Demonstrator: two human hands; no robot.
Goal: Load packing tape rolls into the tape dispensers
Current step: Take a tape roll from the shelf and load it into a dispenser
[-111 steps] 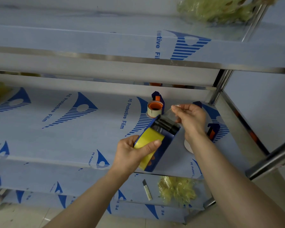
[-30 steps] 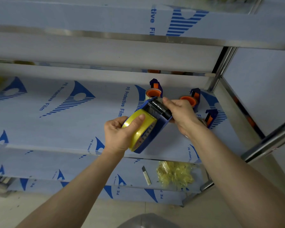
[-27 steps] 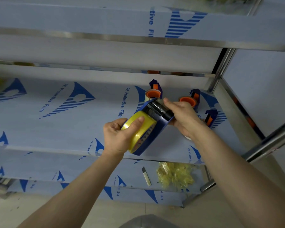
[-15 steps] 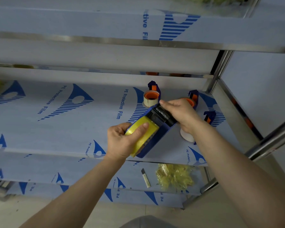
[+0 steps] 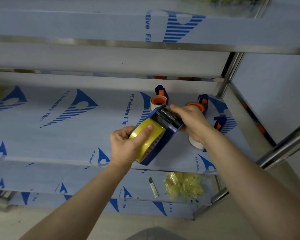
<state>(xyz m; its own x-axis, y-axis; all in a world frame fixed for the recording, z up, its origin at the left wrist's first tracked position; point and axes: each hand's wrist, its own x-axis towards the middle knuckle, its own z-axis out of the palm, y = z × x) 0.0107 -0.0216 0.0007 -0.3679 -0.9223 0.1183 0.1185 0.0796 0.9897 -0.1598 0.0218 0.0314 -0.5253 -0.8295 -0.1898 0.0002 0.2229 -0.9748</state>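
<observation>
Holding, left hand (image 5: 125, 146): fingers curled beneath, my thumb pressed across the tape roll (image 5: 148, 135), clamped on it.
Tape roll: glossy yellow, seated on edge in the blue dispenser (image 5: 166, 141), held in the air over the shelf (image 5: 59, 135) front.
Handling: light and stiff, I judge; the film face looks slick, so I would grip across its width, against the frame.
Right hand (image 5: 192, 122): closed around the dispenser's black roller end, fingers lying over the roller.
</observation>
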